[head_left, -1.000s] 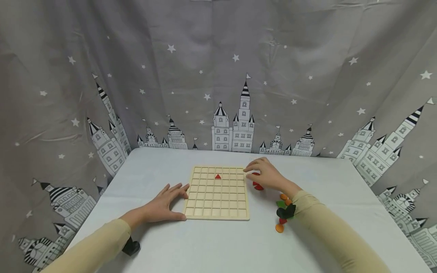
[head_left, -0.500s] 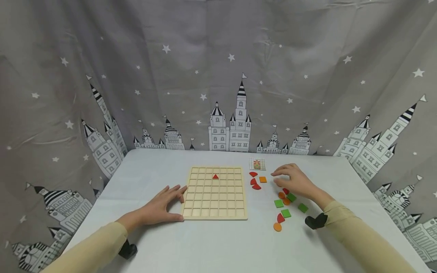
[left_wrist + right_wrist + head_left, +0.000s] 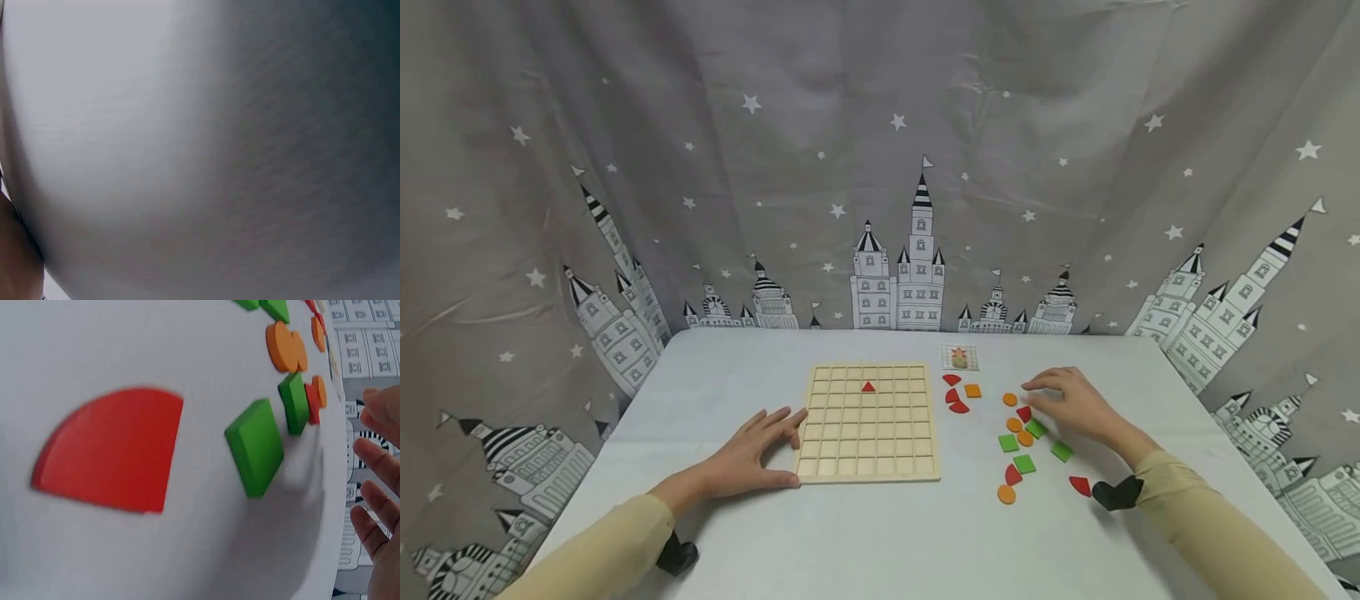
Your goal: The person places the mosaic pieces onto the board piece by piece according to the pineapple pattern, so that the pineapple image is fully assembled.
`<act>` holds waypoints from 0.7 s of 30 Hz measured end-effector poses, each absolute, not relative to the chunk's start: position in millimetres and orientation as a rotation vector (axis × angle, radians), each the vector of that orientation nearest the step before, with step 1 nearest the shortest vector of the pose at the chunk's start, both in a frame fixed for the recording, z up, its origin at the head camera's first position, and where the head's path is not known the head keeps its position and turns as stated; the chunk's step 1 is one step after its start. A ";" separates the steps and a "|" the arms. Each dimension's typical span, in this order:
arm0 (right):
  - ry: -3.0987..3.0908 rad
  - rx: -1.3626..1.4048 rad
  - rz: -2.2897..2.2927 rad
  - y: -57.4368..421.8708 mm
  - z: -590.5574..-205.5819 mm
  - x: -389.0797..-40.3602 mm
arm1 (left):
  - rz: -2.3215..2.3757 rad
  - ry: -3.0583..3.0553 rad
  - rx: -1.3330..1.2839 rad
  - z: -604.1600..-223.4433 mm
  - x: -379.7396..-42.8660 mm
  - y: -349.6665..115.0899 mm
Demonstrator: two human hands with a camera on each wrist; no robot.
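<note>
My left hand (image 3: 747,457) rests along the left edge of a pale gridded board (image 3: 867,433), thumb near its front corner and fingers spread. One red triangle (image 3: 868,387) lies in a cell toward the board's far side. To the right, my right hand (image 3: 1071,404) hovers with loosely bent fingers and nothing visible in them. Closest to its fingertips are an orange disc (image 3: 1010,399) and a red quarter-circle piece (image 3: 1024,413). Under its wrist camera lie another red quarter-circle (image 3: 112,450) and a green square (image 3: 256,447). Blurred pale surface fills most of the left wrist view.
A small picture card (image 3: 959,357) with a grid lies beyond the board's far right corner. Between board and right hand are several red quarter-circles (image 3: 952,396) and an orange square (image 3: 973,390). More green and orange pieces lie nearer. A grey castle-print curtain (image 3: 880,167) hangs behind the table.
My right hand has moved right, from beside the board's right edge to beyond the loose pieces, uncovering the card and pieces. The left hand stays at the board; the head view shifts slightly.
</note>
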State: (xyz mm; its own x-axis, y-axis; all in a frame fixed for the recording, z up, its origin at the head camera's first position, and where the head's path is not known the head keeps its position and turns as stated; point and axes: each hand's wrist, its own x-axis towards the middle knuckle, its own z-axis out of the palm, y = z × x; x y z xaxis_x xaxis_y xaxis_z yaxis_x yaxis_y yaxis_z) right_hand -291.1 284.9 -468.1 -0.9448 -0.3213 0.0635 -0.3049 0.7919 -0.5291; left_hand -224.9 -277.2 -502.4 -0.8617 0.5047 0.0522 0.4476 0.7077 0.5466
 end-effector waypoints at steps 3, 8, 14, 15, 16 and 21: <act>2.948 -0.505 -0.846 287.5 -467.9 -291.4 | 0.866 2.815 0.786 -504.3 -224.7 -278.1; 2.936 -0.500 -0.830 290.4 -469.5 -293.2 | 0.855 2.819 0.754 -504.1 -223.9 -277.5; 2.929 -0.528 -0.830 287.7 -475.8 -297.5 | 0.846 2.834 0.762 -504.2 -224.1 -276.6; 2.925 -0.525 -0.832 286.1 -476.7 -298.4 | 0.852 2.834 0.765 -504.1 -224.1 -276.6; 2.923 -0.522 -0.827 284.5 -477.8 -299.6 | 0.852 2.835 0.771 -504.4 -224.2 -276.6; 2.921 -0.489 -0.804 270.3 -480.5 -308.2 | 0.864 2.830 0.768 -505.0 -224.1 -276.6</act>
